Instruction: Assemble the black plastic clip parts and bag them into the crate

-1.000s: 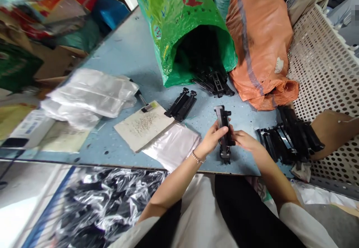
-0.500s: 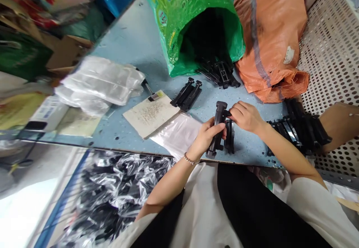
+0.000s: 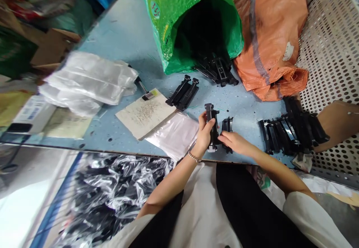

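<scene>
Brackets (image 3: 216, 71) spill from green woven sack (image 3: 179, 27) — left hand (image 3: 204, 134) grips one.

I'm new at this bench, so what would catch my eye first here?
The bright green woven sack at the top of the view stands out, with black plastic parts spilling from its mouth, beside an orange woven sack. Nearer the middle, on the blue bench, the left hand grips a black plastic part.
</scene>
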{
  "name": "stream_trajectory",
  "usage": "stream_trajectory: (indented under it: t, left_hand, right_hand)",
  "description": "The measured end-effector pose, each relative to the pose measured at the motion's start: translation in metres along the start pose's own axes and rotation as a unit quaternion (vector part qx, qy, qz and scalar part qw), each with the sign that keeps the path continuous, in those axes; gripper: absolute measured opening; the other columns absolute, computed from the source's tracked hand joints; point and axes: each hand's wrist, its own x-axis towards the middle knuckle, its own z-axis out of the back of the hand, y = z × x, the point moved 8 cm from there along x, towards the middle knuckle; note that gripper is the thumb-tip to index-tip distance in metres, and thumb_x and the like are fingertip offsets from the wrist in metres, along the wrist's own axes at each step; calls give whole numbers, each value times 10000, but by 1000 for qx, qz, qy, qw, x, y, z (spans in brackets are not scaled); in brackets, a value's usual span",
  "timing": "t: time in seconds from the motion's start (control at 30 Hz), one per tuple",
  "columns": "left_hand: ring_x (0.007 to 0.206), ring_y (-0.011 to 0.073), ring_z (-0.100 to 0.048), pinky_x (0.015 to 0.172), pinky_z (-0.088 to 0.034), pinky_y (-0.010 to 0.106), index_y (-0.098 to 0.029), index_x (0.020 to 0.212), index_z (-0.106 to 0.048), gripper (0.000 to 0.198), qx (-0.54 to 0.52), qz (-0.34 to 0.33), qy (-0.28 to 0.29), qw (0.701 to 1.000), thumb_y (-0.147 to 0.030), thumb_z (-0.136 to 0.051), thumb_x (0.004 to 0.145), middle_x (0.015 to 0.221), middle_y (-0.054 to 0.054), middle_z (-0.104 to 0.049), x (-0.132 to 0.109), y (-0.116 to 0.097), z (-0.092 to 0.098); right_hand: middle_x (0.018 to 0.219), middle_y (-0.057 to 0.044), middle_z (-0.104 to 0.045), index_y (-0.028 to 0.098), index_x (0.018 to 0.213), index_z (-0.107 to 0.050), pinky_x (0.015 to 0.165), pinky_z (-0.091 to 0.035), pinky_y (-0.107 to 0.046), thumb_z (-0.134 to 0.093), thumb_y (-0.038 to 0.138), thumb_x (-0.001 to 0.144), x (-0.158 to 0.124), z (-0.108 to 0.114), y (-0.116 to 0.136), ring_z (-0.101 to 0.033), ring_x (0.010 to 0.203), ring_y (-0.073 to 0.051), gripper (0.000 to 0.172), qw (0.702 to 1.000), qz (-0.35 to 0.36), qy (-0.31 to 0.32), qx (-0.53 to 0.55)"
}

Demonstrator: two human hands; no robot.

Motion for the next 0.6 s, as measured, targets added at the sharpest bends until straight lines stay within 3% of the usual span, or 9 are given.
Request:
stream_trajectory:
  t: [0.07, 0.13, 0.2, 0.27, 0.37, 0.43, 0.5, 0.6]
  left_hand:
    - [989, 178, -655, 909, -532, 328, -231, 1276, -503, 447, 67, -26, -16, 997, -446, -596, 895, 1181, 49, -643, 1, 15, 6]
    - [1172, 234, -615, 1077, -464, 406, -195, 1267, -547, 397, 164, -54, 1, 985, -395, -564, 924, 1250, 96, -639, -1, 31, 3]
    - [1299, 271, -553, 1178, -377, 468, -170, 1332, -539, 416, 250, -97, 18, 963, -339, -524, 953, 1332, 144, -608, -3, 42, -3]
    - [1407, 298, -463, 1227, -311, 517, -146, 1436, -471, 484, 321, -150, -1, 935, -285, -482, 973, 1450, 195, -519, -4, 47, -5]
    - [1484, 329, -356, 1242, -266, 590, -127, 1506, -409, 531, 406, -217, -39, 887, -205, -437, 981, 1533, 228, -416, -2, 43, 0]
    - [1468, 328, -376, 1223, -303, 606, -150, 1501, -424, 521, 426, -246, -39, 870, -182, -436, 981, 1522, 214, -429, -2, 38, 5]
    - [1440, 311, -418, 1212, -342, 586, -188, 1489, -448, 502, 408, -263, -34, 873, -208, -466, 988, 1500, 187, -459, -2, 29, 9]
    - [1366, 280, -507, 1186, -404, 518, -220, 1435, -513, 448, 300, -243, -12, 923, -328, -519, 1000, 1453, 154, -506, 3, 17, 4]
  right_hand:
    - [692, 8, -586, 244, 835, -518, 656, -421, -318, -369, 464, 1065, 30, 33, -13, -584, 666, -187, 352, 999, -11, -35, -2]
    - [862, -47, -654, 225, 984, -588, 798, -463, -369, -345, 388, 1066, 70, 89, -32, -631, 837, -230, 304, 982, -40, -174, -56]
    - [1189, -154, -650, 167, 1198, -597, 967, -444, -414, -352, 269, 1051, 110, 137, -49, -600, 1136, -285, 304, 948, -69, -286, -123]
    - [1406, -228, -540, 116, 1395, -518, 1054, -399, -468, -413, 219, 1024, 147, 163, -68, -495, 1310, -339, 400, 926, -117, -310, -178]
    - [1397, -256, -562, 94, 1461, -498, 1053, -389, -541, -517, 250, 993, 179, 174, -92, -482, 1298, -392, 494, 925, -162, -272, -211]
    - [1321, -236, -633, 109, 1394, -578, 1037, -403, -545, -545, 273, 978, 174, 178, -100, -523, 1241, -391, 448, 929, -155, -265, -208]
    - [1241, -202, -685, 133, 1277, -657, 1020, -425, -525, -549, 299, 968, 150, 183, -105, -571, 1172, -369, 367, 930, -142, -290, -175]
    - [1068, -131, -730, 172, 1130, -695, 950, -482, -469, -559, 414, 956, 91, 176, -108, -639, 1021, -306, 328, 937, -115, -327, -52]
